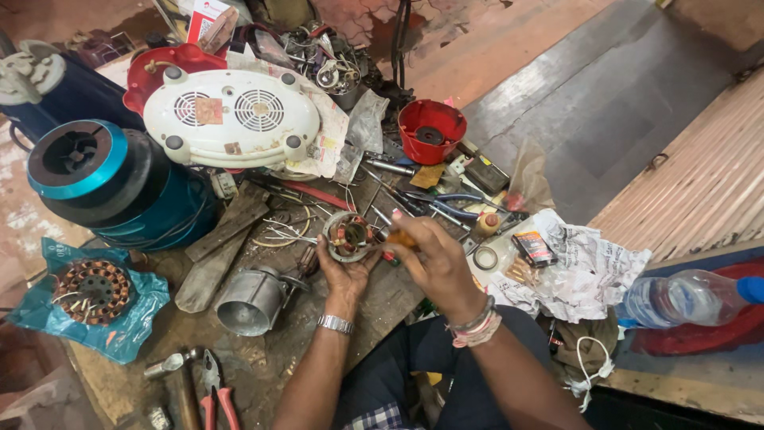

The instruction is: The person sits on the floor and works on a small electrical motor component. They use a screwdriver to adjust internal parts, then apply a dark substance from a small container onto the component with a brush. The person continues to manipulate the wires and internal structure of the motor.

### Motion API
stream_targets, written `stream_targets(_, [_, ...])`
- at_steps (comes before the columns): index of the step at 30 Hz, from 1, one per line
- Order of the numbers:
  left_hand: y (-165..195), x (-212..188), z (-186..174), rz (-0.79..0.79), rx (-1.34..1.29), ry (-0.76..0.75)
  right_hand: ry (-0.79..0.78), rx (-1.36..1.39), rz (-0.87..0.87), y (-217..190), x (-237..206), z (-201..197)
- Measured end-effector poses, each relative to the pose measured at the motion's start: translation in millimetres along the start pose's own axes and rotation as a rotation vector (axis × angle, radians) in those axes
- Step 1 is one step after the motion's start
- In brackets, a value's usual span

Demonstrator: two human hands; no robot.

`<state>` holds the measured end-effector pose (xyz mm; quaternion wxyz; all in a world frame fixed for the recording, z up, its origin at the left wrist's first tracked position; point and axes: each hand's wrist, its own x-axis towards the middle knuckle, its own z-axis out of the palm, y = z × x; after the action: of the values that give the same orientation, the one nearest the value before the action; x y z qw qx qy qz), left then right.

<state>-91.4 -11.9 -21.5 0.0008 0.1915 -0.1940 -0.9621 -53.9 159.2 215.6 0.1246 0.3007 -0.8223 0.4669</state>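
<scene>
Crowded repair bench, seen from above, with a small round motor part [348, 236] held at centre.

Left hand [344, 271] cupped under the part; right hand [434, 259] clenched on an orange-handled tool [400, 238] touching its right edge. Hemmed in by a metal cylinder [253, 300] near left, pliers [216, 392] at the near edge, crumpled newspaper [585, 271] right. Open floor only far right.

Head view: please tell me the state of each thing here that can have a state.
Small motor part: held up in the left hand.
Orange-handled tool: gripped by the right hand, at the part.
Red cup: upright, open.
Plastic bottle: lying on its side.
Pliers: lying unused.
</scene>
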Motion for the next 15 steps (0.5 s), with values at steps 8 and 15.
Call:
stream_targets(8, [0.0,0.2,-0.5,0.005,0.000,0.014,-0.038,0.136,-0.281,8.6,2.4,-11.4])
stream_targets(15, [-0.7,2.6,-2.0,0.004,0.000,0.020,0.103,-0.215,-0.139,8.8,-2.2,0.1])
